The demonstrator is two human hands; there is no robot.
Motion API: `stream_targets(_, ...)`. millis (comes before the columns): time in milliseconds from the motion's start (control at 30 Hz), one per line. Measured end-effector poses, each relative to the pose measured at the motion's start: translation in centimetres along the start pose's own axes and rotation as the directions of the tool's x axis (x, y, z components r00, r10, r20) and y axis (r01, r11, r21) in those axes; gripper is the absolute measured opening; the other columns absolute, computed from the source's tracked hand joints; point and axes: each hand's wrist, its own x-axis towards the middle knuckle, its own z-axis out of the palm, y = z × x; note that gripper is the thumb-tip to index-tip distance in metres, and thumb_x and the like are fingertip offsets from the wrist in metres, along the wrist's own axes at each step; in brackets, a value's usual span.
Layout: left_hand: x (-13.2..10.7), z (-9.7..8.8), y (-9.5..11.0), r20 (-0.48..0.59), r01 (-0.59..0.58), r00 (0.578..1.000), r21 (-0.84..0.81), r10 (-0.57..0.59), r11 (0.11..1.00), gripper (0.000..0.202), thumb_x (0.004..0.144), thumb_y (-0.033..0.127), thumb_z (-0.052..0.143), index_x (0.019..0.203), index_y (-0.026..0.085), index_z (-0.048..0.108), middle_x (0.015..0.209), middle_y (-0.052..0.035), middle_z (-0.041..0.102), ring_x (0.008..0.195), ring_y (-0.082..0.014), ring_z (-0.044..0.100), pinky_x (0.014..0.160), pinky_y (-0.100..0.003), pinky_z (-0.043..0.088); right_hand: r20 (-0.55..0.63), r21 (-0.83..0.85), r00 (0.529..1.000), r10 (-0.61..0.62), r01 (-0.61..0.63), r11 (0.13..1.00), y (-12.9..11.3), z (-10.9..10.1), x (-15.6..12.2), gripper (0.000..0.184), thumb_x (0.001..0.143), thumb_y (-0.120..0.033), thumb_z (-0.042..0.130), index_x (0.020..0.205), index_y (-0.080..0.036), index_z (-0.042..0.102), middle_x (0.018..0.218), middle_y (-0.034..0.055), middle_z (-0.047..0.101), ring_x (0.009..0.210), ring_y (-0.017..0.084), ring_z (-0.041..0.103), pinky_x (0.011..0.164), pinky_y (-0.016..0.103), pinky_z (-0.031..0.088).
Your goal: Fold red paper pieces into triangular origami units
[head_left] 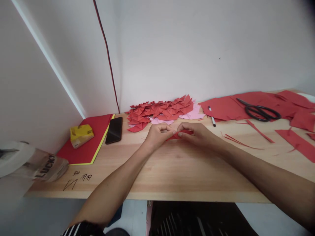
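Note:
A small piece of red paper is held between my two hands, just above the wooden tabletop. My left hand pinches its left end between thumb and fingers. On the other side, my right hand has its thumb and fingers closed round the right part. The fingers hide much of the paper, so its folds cannot be made out. Right behind my hands lies a heap of folded red paper pieces, with some pink paper among and under them.
Black-handled scissors rest on red sheets at the right, with a marker beside them. Red strips lie nearer. At left are a phone, a red-and-yellow folder, a yellow packet and a clear bottle.

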Motion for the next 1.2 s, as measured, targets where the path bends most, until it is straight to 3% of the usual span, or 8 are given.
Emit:
stream_targets(400, 0.3, -0.1, -0.6, 0.039, 0.022, 0.999, 0.063, -0.024, 0.998, 0.017, 0.075, 0.030, 0.067, 0.074, 0.014, 0.070, 0.074, -0.0036, 0.069, 0.066, -0.0124, 0.058, 0.063, -0.022, 0.042, -0.010, 0.009, 0.999, 0.034, -0.033, 0.999, 0.8, 0.3, 0.1, 0.013, 0.083, -0.030, 0.052, 0.080, -0.021, 0.060, 0.081, 0.0017, 0.066, 0.072, 0.016, 0.058, 0.065, 0.028, 0.041)
stream_targets(633, -0.2, 0.8, -0.8, -0.063, 0.000, 0.998, 0.113, 0.007, 0.994, 0.010, 0.075, 0.023, 0.064, 0.074, 0.015, 0.070, 0.077, -0.0040, 0.070, 0.072, -0.0148, 0.062, 0.067, -0.023, 0.046, 0.072, 0.060, 0.996, 0.049, -0.053, 0.997, 1.6, 0.1, 0.5, 0.021, 0.085, -0.039, 0.052, 0.083, -0.020, 0.062, 0.082, 0.0025, 0.066, 0.073, 0.017, 0.058, 0.065, 0.028, 0.042)
stream_targets(767, -0.6, 1.3, -0.6, -0.098, -0.025, 0.994, 0.132, 0.038, 0.991, 0.008, 0.075, 0.021, 0.062, 0.073, 0.016, 0.069, 0.079, -0.0039, 0.070, 0.077, -0.0163, 0.063, 0.072, -0.025, 0.047, 0.021, 0.070, 0.997, 0.073, -0.074, 0.995, 1.5, 0.3, 0.5, 0.023, 0.084, -0.039, 0.051, 0.076, -0.019, 0.060, 0.078, 0.0022, 0.064, 0.071, 0.016, 0.056, 0.065, 0.028, 0.041)
stream_targets(1000, -0.2, 0.6, -0.2, 0.008, 0.027, 1.000, 0.061, -0.028, 0.998, 0.013, 0.078, 0.023, 0.060, 0.080, 0.015, 0.070, 0.077, -0.0021, 0.069, 0.068, -0.0121, 0.058, 0.065, -0.022, 0.042, -0.015, 0.049, 0.997, 0.076, -0.075, 0.996, 1.6, 0.3, 0.6, 0.015, 0.080, -0.030, 0.050, 0.070, -0.020, 0.055, 0.073, 0.0001, 0.061, 0.067, 0.015, 0.054, 0.063, 0.027, 0.040)
stream_targets(1200, 0.0, 0.5, -0.4, 0.051, 0.031, 0.998, 0.073, -0.034, 0.997, 0.017, 0.078, 0.030, 0.061, 0.072, 0.014, 0.066, 0.068, 0.0001, 0.062, 0.061, -0.0104, 0.051, 0.058, -0.021, 0.037, 0.016, 0.040, 0.998, 0.063, -0.064, 0.997, 1.3, 0.4, 0.4, 0.011, 0.079, -0.026, 0.049, 0.073, -0.021, 0.057, 0.072, -0.0002, 0.062, 0.067, 0.014, 0.054, 0.062, 0.027, 0.039)
